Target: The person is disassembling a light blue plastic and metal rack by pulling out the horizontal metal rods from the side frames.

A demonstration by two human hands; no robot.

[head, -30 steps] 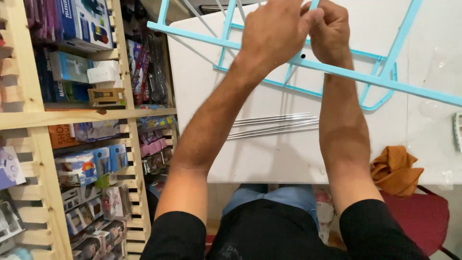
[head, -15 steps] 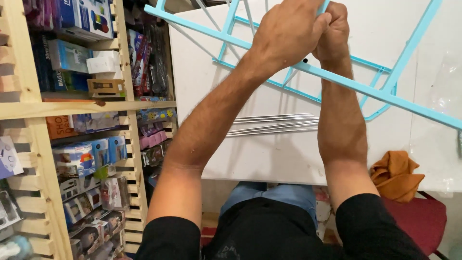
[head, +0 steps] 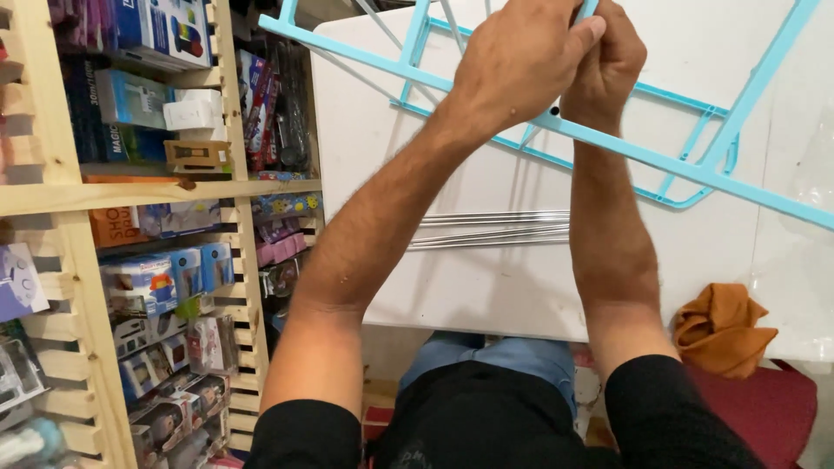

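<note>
A light blue metal frame (head: pixel 660 161) made of thin bars lies tilted over a white table (head: pixel 486 295). My left hand (head: pixel 521 61) and my right hand (head: pixel 612 56) are closed side by side on one upright bar of the frame near the top of the view. Both forearms stretch forward over the table. Several thin silver metal rods (head: pixel 495 230) lie in a bundle on the table between my arms, touched by neither hand.
A wooden shelf unit (head: pixel 130 191) packed with small boxed goods stands at the left. An orange cloth (head: pixel 725 326) sits at the table's near right edge, above a dark red seat (head: pixel 764 408).
The blue frame has swung, its long bar now running more steeply down to the right. Both hands stayed clamped together on it and shifted slightly up and right.
</note>
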